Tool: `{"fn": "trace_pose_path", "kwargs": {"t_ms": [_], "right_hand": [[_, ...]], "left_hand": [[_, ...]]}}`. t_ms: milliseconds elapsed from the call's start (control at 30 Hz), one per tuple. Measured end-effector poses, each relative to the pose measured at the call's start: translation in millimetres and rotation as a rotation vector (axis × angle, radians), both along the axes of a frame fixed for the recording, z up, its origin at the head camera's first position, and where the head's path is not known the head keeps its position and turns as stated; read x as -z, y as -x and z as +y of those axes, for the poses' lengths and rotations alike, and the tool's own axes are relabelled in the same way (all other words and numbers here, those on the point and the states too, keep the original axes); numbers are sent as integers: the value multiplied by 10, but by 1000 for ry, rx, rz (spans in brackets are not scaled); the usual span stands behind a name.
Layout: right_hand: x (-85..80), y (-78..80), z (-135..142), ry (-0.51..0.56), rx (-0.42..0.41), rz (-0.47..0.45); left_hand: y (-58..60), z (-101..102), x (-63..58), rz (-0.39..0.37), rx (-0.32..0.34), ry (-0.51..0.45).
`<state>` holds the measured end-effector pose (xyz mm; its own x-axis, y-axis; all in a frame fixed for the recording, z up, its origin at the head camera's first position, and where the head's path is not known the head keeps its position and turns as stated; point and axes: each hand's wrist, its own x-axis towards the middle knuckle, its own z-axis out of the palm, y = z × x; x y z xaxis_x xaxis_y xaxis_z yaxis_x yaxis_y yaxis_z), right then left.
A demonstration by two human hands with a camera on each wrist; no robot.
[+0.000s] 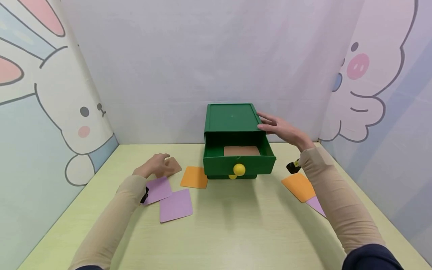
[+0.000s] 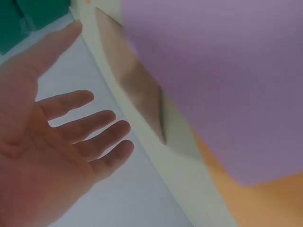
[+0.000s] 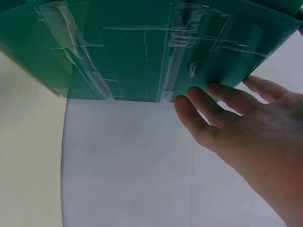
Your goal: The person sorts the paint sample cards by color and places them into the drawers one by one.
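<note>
A green drawer box (image 1: 232,117) stands at the back, its drawer (image 1: 216,165) with a yellow knob (image 1: 239,170) pulled out. A brown card (image 1: 241,150) lies inside the drawer. My right hand (image 1: 283,131) rests by the box's right upper edge, and its spread fingers (image 3: 199,116) reach along the taped side wall in the right wrist view. My left hand (image 1: 153,165) hovers by a brown card (image 1: 173,167) on the table. In the left wrist view the left palm shows bare, fingers (image 2: 94,135) spread and apart from the brown card (image 2: 137,87).
Two purple cards (image 1: 176,205) lie overlapping at front left, and an orange card (image 1: 194,177) sits beside the box. At right, another orange card (image 1: 299,186) overlaps a purple card (image 1: 316,205), partly under the right sleeve. Pale cloth walls (image 1: 152,75) enclose the table.
</note>
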<state>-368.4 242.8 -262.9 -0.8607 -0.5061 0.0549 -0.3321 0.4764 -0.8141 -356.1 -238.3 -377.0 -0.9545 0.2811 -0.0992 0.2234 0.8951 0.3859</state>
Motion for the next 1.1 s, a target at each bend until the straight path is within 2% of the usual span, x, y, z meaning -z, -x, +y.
{"fn": "trace_pose_path", "kwargs": {"t_ms": [133, 267, 433, 667, 1100], "right_hand": [[8, 7, 2, 2, -1, 0], [10, 10, 14, 9, -2, 3], [21, 21, 12, 17, -6, 3], [33, 27, 5, 17, -8, 11], [24, 13, -8, 20, -10, 5]], "left_hand": [[29, -69, 69, 16, 12, 44], [36, -43, 63, 17, 16, 94], [31, 2, 55, -18, -21, 147], [95, -55, 93, -49, -46, 159], [141, -102, 86, -23, -64, 226]]}}
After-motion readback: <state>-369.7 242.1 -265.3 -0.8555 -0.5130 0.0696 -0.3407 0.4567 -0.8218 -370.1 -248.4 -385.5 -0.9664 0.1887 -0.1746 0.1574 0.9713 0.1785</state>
